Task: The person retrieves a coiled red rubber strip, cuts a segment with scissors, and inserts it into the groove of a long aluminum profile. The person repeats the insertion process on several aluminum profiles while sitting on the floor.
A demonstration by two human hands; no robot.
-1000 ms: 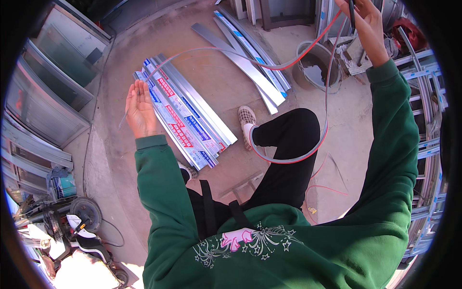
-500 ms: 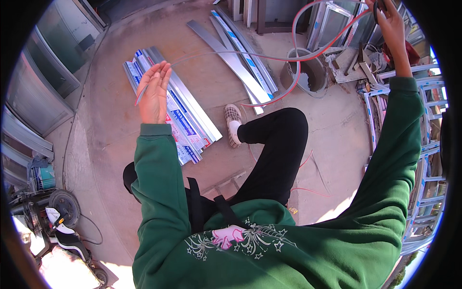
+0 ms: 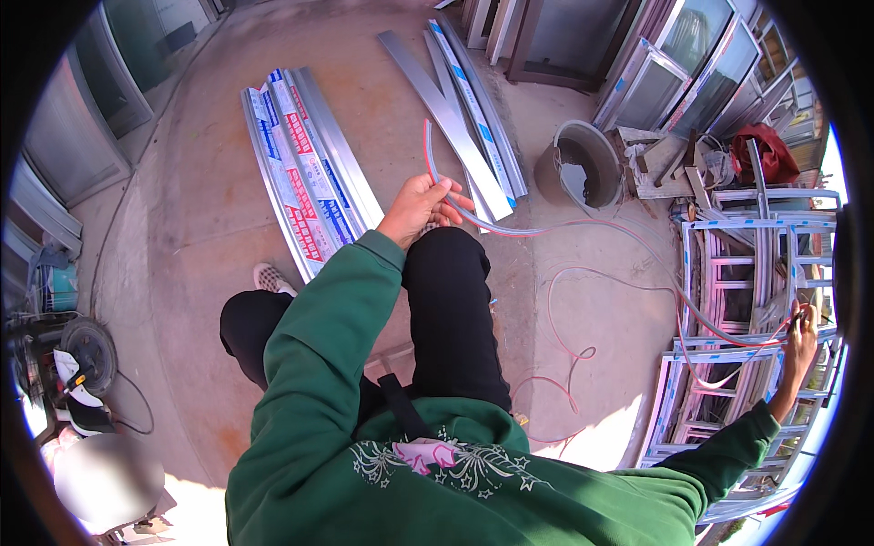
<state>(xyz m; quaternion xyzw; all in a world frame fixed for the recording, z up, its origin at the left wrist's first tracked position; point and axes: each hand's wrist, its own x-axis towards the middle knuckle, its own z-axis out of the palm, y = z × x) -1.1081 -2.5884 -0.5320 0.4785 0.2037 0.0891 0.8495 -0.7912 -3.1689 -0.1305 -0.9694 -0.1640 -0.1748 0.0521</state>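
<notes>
My left hand (image 3: 424,207), in front of my knees, is closed on a thin, flexible red-and-grey strip (image 3: 517,232), pinching it between thumb and fingers. A short free end of the strip curves upward above that hand. From there the strip sags across to the far right, where my right hand (image 3: 800,344) is stretched out at arm's length. Its fingers are closed around the strip, and something small and dark shows at the fingertips, too small to make out. Thin loops of the strip (image 3: 583,353) trail over the ground to the right of my legs.
Wrapped metal profiles (image 3: 305,173) lie ahead on the left, more bare metal lengths (image 3: 446,118) ahead. A grey bucket (image 3: 553,177) stands at the right, near scrap boards (image 3: 655,168) and a red bag (image 3: 765,155). Window frames (image 3: 719,341) stack far right; a wheeled vehicle (image 3: 89,355) stands left.
My right hand has come down from the upper right to the far right side. My left hand has moved right and closed on the strip near its end. My view and legs have shifted.
</notes>
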